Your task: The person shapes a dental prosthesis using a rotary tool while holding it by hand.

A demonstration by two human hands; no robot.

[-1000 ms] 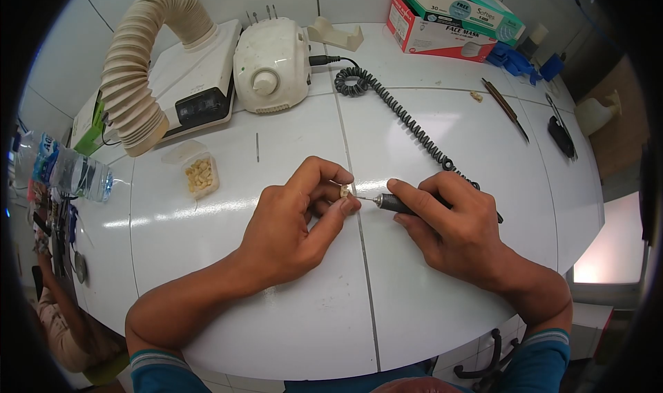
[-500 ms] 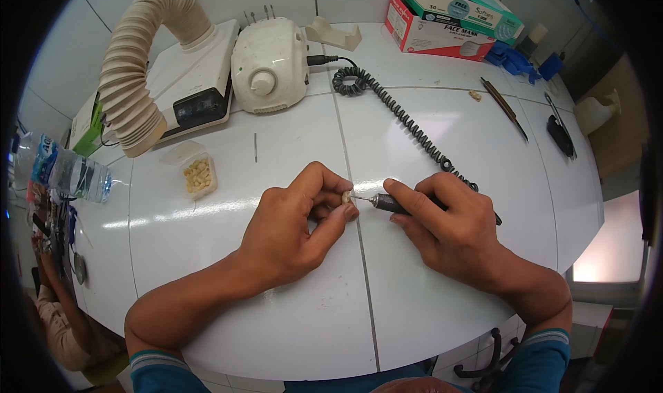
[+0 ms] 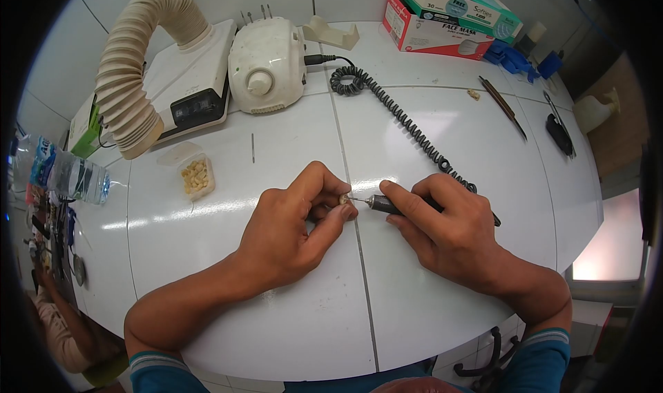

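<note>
Between the thumb and fingers of my left hand [image 3: 297,220] is a small, cream, tooth-like piece [image 3: 344,199], largely covered by the fingertips. My right hand [image 3: 449,220] grips a dark rotary handpiece [image 3: 387,204] like a pen. From the handpiece a thin metal bur [image 3: 359,199] points left, its tip at the piece; whether they touch I cannot tell. A coiled black cord [image 3: 407,127] runs from the handpiece to the white motor control unit [image 3: 268,65]. To the left, a small clear box [image 3: 198,177] with its lid open holds many similar cream pieces.
A dust extractor with a ribbed hose [image 3: 124,68] stands at back left, near a water bottle [image 3: 79,175]. A loose bur [image 3: 253,148] lies mid-table. Mask boxes [image 3: 442,30], a brown pointed tool [image 3: 504,110] and a black-handled tool [image 3: 559,134] are at right. Another person's arm [image 3: 65,313] shows at left.
The whole view has shifted slightly. Both hands keep nearly the same pose, with the handpiece bur still at the small piece.
</note>
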